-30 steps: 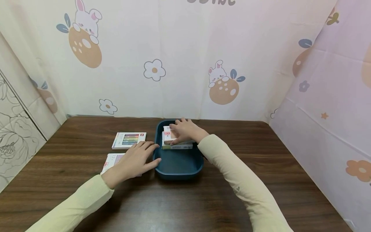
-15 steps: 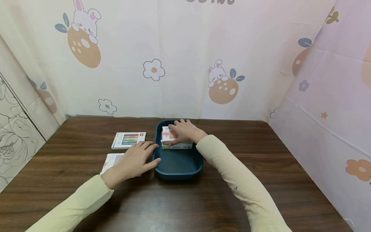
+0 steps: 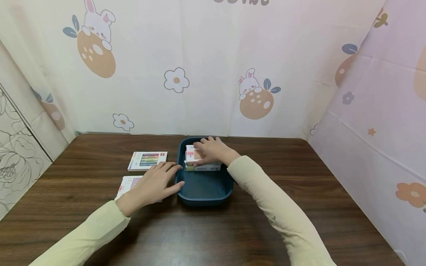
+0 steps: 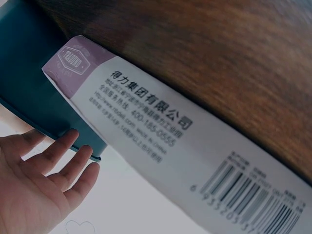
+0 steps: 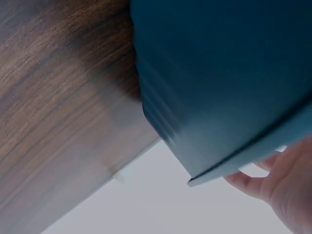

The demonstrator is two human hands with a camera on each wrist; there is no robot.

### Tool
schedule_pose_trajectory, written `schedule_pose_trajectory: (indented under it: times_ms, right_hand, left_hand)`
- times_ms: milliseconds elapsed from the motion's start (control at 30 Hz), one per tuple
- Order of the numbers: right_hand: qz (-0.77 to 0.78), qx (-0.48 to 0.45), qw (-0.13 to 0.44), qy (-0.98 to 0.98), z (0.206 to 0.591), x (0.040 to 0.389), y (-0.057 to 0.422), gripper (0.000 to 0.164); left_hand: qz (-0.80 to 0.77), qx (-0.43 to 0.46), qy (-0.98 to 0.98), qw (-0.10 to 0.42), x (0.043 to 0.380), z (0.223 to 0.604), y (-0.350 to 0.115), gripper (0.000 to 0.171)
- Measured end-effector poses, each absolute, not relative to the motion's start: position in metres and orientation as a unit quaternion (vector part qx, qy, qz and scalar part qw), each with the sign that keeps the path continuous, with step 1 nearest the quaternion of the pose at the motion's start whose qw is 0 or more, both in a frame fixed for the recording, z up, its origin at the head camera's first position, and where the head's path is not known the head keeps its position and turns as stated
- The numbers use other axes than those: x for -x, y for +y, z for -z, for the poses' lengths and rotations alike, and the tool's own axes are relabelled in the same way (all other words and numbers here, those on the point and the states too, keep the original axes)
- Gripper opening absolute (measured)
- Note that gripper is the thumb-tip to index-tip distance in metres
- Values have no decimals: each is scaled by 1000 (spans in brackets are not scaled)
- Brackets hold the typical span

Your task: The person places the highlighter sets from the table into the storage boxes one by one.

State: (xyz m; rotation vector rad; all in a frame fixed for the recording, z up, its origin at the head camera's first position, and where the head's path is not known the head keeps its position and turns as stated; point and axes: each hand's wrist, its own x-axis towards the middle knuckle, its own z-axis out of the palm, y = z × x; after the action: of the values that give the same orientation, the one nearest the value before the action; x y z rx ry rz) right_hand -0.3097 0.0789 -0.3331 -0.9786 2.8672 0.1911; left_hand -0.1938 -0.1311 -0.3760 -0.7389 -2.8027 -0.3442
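A dark blue plastic tray (image 3: 204,186) stands on the table. In its far half a small white box with red print (image 3: 190,152) lies on a flatter box (image 3: 209,168). My right hand (image 3: 215,150) holds the upper box from above, thumb at the near side, fingers toward the far side. The right wrist view has only the tray's outer wall (image 5: 209,83) and part of the hand. My left hand (image 3: 154,185) rests at the tray's left rim with fingers spread. Beneath that hand lies a white and purple box (image 4: 161,122), partly covered in the head view.
A flat white box with a coloured-stick picture (image 3: 148,161) lies left of the tray, behind the left hand. The brown wooden table (image 3: 283,173) extends on both sides and in front. A printed curtain (image 3: 206,103) hangs along the back edge.
The upper box has shifted slightly left over the flatter box, with my right hand moving along with it. My left hand stays put at the rim.
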Motion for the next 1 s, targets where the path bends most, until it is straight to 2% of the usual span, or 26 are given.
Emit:
schedule_pose_trajectory:
  times_ms: [533, 1000]
  right_hand:
    - [-12, 326, -23, 945, 307, 297, 114, 68]
    - [-10, 325, -64, 944, 314, 278, 151, 65]
  left_hand:
    - [117, 255, -953, 115, 194, 376, -131, 57]
    - [122, 252, -953, 113, 194, 378, -131, 57]
